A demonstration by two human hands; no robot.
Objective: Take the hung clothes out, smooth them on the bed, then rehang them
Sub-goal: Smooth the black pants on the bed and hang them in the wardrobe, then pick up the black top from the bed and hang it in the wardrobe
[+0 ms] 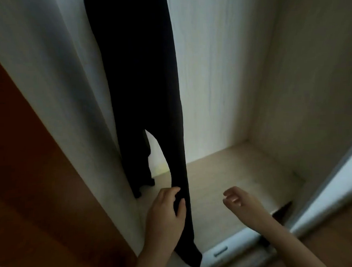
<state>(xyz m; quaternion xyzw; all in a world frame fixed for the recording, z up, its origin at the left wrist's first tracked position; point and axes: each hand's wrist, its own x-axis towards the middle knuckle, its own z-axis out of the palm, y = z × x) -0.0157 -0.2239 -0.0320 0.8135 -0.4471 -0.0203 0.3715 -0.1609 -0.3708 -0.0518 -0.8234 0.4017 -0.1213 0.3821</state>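
Dim, soft throughout. Brightest on the wardrobe's back panel (205, 76); deep shadow along the left door (32, 158). Slightly blurred everywhere, with wide-angle bending toward the edges.

Hanging garment (141, 84): plain black, no pattern
Wardrobe floor (232, 171): pale beige, faint wood grain
Wardrobe back wall (209, 72): whitish, vertical grain streaks
Door panel (22, 158): reddish brown
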